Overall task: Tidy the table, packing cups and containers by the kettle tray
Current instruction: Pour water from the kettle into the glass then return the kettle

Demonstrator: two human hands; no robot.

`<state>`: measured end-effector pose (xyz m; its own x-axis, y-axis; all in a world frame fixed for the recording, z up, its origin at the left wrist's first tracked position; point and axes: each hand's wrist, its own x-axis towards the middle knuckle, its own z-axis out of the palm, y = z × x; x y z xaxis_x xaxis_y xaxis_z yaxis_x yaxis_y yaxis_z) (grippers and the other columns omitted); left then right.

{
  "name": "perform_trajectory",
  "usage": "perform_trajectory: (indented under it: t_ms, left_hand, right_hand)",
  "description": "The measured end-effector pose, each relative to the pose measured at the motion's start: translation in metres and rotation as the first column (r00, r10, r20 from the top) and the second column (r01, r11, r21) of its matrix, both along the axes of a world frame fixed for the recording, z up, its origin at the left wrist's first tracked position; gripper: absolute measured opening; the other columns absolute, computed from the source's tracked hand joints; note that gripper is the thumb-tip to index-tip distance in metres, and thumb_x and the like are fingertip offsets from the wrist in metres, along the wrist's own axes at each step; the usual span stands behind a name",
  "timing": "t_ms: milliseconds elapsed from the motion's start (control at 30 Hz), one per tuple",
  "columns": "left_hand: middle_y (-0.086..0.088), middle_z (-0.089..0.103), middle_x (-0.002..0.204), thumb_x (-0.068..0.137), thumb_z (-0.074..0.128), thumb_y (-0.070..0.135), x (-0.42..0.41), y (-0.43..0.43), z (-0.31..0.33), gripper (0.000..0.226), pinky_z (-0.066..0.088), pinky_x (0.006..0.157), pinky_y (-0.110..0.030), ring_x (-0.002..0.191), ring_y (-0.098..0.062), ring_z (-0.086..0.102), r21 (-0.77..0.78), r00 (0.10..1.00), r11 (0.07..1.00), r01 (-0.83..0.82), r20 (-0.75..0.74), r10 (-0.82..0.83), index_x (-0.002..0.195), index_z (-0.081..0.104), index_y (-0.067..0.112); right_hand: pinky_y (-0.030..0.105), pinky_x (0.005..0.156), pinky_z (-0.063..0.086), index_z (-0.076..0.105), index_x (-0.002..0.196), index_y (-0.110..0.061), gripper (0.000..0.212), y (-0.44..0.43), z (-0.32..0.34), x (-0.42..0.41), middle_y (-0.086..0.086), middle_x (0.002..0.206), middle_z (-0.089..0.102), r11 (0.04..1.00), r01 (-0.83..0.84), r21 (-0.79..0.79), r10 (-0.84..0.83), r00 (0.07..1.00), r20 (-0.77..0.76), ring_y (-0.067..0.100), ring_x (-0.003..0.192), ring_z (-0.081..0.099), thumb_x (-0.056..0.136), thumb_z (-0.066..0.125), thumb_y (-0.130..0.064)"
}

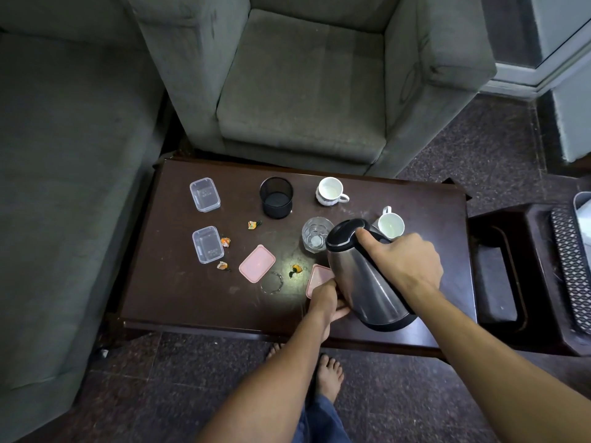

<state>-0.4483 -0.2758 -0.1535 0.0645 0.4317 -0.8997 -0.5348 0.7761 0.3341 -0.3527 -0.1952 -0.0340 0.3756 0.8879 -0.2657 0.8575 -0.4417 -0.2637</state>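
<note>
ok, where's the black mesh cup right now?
Head view: the black mesh cup stands upright at the table's far edge, between the clear container and the white cup.

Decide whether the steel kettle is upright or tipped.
Tipped: the kettle leans, lid end toward the drinking glass, right hand gripping its handle.

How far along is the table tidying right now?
Nothing looks packed. The right hand grips the kettle by its handle; the left hand steadies its side. Two cups, two clear containers, two pink lids remain scattered.
</note>
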Motion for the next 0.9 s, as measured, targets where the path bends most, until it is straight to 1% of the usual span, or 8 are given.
perform_trajectory:
  t_ms: [67,133,300,433,667,900]
  left_hand:
    - [-0.002,0.076,0.105,0.101,0.043,0.028,0.0004,0.0006,0.0007,0.031,0.058,0.064,-0.023,0.095,-0.018,0.073,0.006,1.0,1.0,0.005,0.001,-0.005,0.113,0.07,0.016]
    - [-0.003,0.076,0.107,0.102,0.043,0.027,0.0007,0.0008,0.0015,0.032,0.058,0.063,-0.023,0.094,-0.018,0.073,0.016,1.0,1.0,0.002,-0.005,-0.002,0.116,0.069,0.015]
    - [-0.005,0.075,0.108,0.102,0.042,0.025,0.0017,0.0013,0.0031,0.031,0.058,0.066,-0.025,0.095,-0.021,0.072,0.026,1.0,1.0,-0.002,-0.009,0.002,0.114,0.068,0.014]
    - [-0.007,0.074,0.113,0.103,0.043,0.028,0.0026,0.0005,0.0037,0.031,0.059,0.063,-0.023,0.097,-0.021,0.072,0.031,1.0,1.0,0.0,-0.002,0.001,0.116,0.068,0.015]
    - [-0.008,0.076,0.109,0.102,0.042,0.026,0.004,-0.0014,0.0036,0.033,0.058,0.064,-0.024,0.095,-0.021,0.073,0.031,1.0,0.999,0.009,-0.004,-0.009,0.116,0.069,0.014]
    - [-0.008,0.077,0.107,0.1,0.043,0.025,0.005,-0.0027,0.0041,0.033,0.059,0.07,-0.026,0.098,-0.024,0.073,0.033,1.0,0.999,0.026,-0.015,-0.026,0.114,0.071,0.014]
  right_hand:
    - [0.023,0.045,0.027,0.057,0.049,-0.015,0.076,0.0002,0.0011,-0.0004,-0.002,0.053,0.051,1.0,0.0,0.005,0.0,1.0,0.001,0.014,0.048,0.044,0.06,0.055,-0.09]
    - [0.023,0.045,0.028,0.059,0.05,-0.015,0.077,0.001,0.0015,-0.0001,-0.001,0.056,0.054,1.0,-0.006,-0.007,0.006,1.0,-0.002,0.015,0.049,0.046,0.059,0.053,-0.091]
    - [0.023,0.045,0.031,0.062,0.051,-0.014,0.079,0.003,0.0032,-0.0003,0.0,0.057,0.058,0.999,-0.028,-0.016,0.028,1.0,0.0,0.017,0.05,0.05,0.059,0.052,-0.092]
    - [0.023,0.045,0.031,0.062,0.052,-0.014,0.079,0.0039,0.0045,0.0003,0.0,0.058,0.059,0.999,-0.034,-0.016,0.034,0.999,0.006,0.017,0.05,0.05,0.058,0.052,-0.092]
    - [0.023,0.044,0.029,0.063,0.052,-0.015,0.078,0.0028,0.0066,0.0006,-0.001,0.057,0.059,0.999,-0.046,-0.012,0.046,0.999,0.023,0.016,0.049,0.05,0.059,0.051,-0.092]
    - [0.024,0.046,0.033,0.064,0.056,-0.015,0.077,0.0024,0.0074,0.0028,0.001,0.061,0.061,0.999,-0.047,-0.024,0.048,0.999,0.022,0.018,0.052,0.053,0.059,0.051,-0.091]
